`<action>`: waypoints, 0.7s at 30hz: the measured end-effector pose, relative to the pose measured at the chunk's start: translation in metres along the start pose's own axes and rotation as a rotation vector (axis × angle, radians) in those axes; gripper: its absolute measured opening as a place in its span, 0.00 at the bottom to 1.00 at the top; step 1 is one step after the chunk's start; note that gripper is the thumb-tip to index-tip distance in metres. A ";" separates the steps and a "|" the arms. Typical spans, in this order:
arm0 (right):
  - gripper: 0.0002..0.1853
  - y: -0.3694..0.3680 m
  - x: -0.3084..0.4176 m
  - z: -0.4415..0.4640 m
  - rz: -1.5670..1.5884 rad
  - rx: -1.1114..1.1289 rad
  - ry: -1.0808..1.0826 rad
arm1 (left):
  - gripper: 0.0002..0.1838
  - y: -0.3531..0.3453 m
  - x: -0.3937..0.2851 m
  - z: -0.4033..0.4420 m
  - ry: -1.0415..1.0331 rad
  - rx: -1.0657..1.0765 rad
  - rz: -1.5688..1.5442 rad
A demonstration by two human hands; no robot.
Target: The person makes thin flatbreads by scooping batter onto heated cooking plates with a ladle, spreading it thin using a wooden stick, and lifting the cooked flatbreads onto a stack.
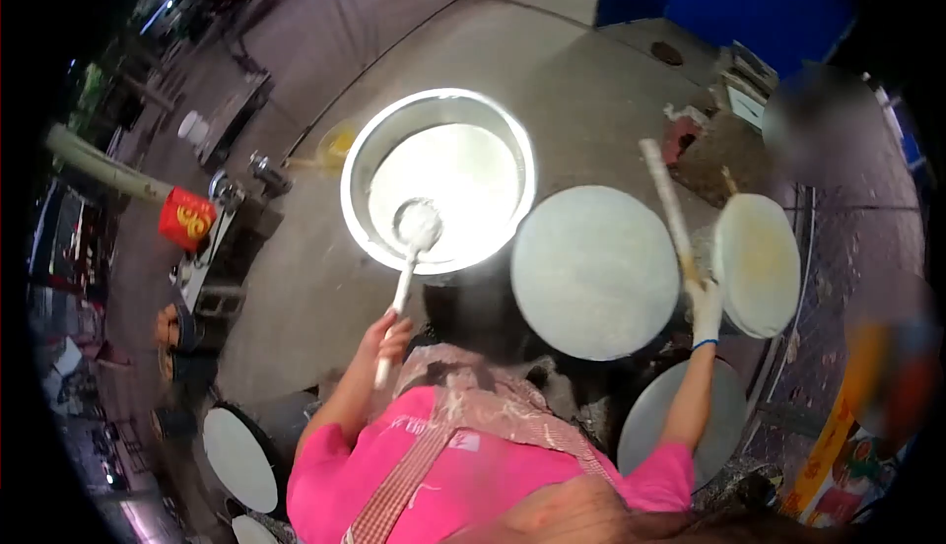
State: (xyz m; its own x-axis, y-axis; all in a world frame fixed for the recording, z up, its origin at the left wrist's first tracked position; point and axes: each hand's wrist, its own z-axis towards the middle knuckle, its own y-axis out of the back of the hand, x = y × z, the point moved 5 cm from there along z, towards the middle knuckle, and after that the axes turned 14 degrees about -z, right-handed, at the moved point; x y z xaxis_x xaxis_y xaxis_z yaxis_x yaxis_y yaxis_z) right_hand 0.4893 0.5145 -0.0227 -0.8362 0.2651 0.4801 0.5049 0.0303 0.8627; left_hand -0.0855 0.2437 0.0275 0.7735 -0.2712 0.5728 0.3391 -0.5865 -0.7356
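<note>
My bare left hand (387,339) is closed round the white handle of a ladle (420,226). The ladle's bowl, holding pale batter, is over the near side of a large metal basin (525,155). White batter (448,174) fills much of that basin. In a white glove, my right hand (704,306) grips a long wooden stick (666,194), which points away from me. To the left of this stick lies a round, pale griddle top (594,273). On its other side is a stack of thin round pancakes (757,263), yellowish in the middle.
Another round grey plate (709,401) is under my right arm. Further discs (239,458) stand at the lower left. A red bag (187,217) and metal containers (268,171) sit on a low bench to the left. Blue panels (759,2) stand at the back right.
</note>
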 end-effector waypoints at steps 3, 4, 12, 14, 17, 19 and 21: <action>0.21 -0.045 0.185 -0.063 -0.129 0.186 0.290 | 0.14 -0.021 -0.102 0.003 -0.204 0.068 0.460; 0.20 -0.074 0.226 -0.077 -0.096 0.354 0.233 | 0.16 -0.029 -0.135 0.008 -0.228 0.007 0.549; 0.16 -0.167 0.454 -0.178 -0.692 0.394 0.523 | 0.08 -0.040 -0.331 0.055 -0.253 -0.744 1.363; 0.19 -0.189 0.417 -0.191 -0.403 0.524 0.160 | 0.07 -0.044 -0.335 0.060 -0.133 -0.873 1.837; 0.23 -0.246 0.372 -0.225 -0.653 0.455 0.258 | 0.09 -0.037 -0.323 0.070 -0.077 -0.898 1.282; 0.24 -0.244 0.377 -0.245 -0.631 0.436 0.187 | 0.12 -0.056 -0.300 0.064 -0.069 -0.927 1.003; 0.24 -0.214 0.389 -0.274 -0.551 0.410 0.101 | 0.15 -0.090 -0.264 0.050 -0.111 -0.778 0.729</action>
State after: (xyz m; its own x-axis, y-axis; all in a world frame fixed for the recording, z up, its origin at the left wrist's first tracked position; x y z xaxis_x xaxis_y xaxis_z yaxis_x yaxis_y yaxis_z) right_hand -0.0032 0.3467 0.0232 -0.9997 0.0165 0.0191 0.0248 0.5018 0.8646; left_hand -0.2935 0.4058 -0.0758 0.7091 -0.7048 0.0232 -0.6288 -0.6468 -0.4316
